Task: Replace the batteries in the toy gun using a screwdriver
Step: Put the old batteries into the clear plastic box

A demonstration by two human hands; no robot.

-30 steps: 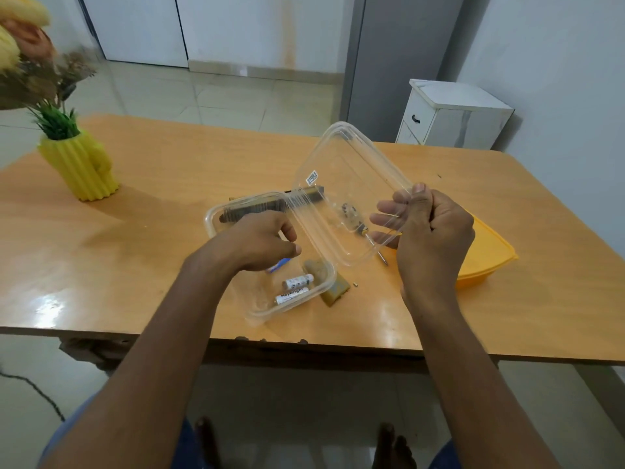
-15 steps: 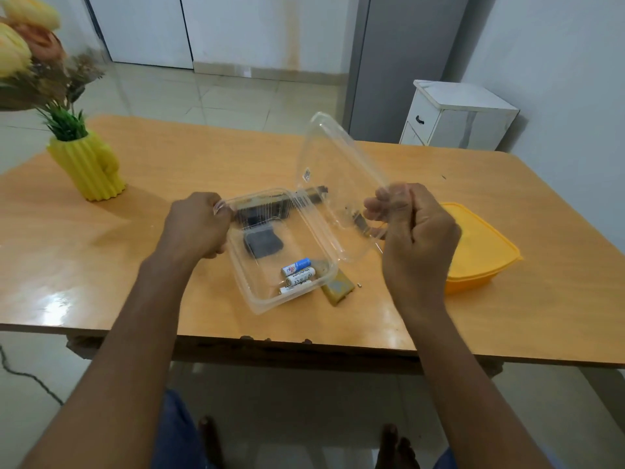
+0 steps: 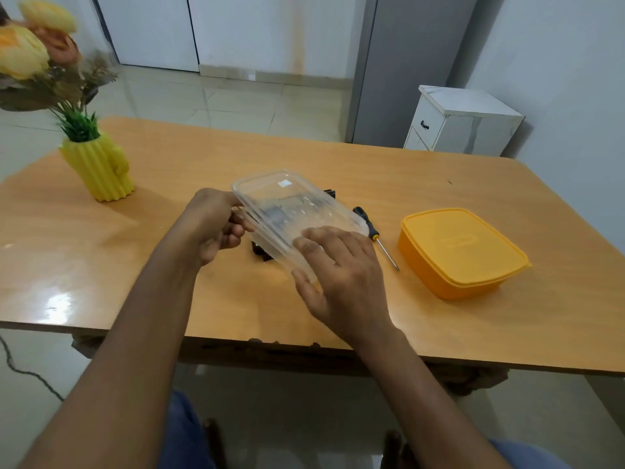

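A home: wooden table [image 3: 372, 184]; flower vase [image 3: 99, 167]; tiled floor [image 3: 220, 99].

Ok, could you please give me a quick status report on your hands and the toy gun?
Left hand pinching clear container edge. Right hand flat on its lid. Toy gun mostly hidden behind it. Screwdriver untouched on table.

Clear glossy plastic container [image 3: 297, 211], glossy wood-look table [image 3: 209, 164], seemingly matt yellow plastic box [image 3: 463, 252].

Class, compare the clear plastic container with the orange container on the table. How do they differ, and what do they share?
The clear container is see-through, the orange container opaque. The clear one is tilted, held by the left hand and right hand; the orange one sits flat, untouched. Both are lidded, rounded rectangular plastic boxes.
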